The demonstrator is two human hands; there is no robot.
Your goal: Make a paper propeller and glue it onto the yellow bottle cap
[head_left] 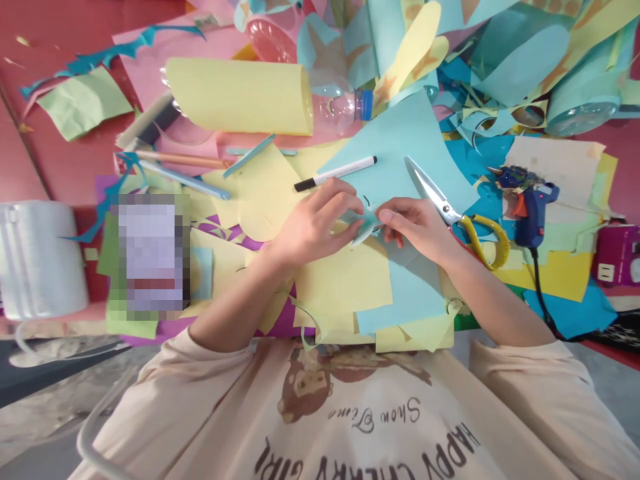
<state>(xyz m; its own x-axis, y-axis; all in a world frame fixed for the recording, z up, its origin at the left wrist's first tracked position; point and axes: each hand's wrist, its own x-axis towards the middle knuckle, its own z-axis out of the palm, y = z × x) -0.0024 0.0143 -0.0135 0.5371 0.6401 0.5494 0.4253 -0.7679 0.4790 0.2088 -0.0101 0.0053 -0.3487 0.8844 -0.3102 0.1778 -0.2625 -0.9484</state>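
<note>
Between my two hands is a small piece of light blue paper (367, 228), held above the layered sheets. My left hand (323, 223) pinches its left side between thumb and fingers. On its other side, the fingertips of my right hand (413, 223) are closed on the paper's edge. A black-and-white marker (345, 171) lies just beyond my left hand. Scissors with yellow handles (445, 208) lie spread beside my right hand, partly under the wrist. Beneath both hands are a yellow sheet (345, 280) and a large light blue sheet (400, 147).
On the right are a blue glue gun (533, 217) with its cord and a purple box (617, 255). A yellow paper-wrapped bottle (240, 97) lies at the back. Left are a blurred-out rectangular object (153, 253) and a white case (43, 260). Paper scraps cover much of the red table (30, 147).
</note>
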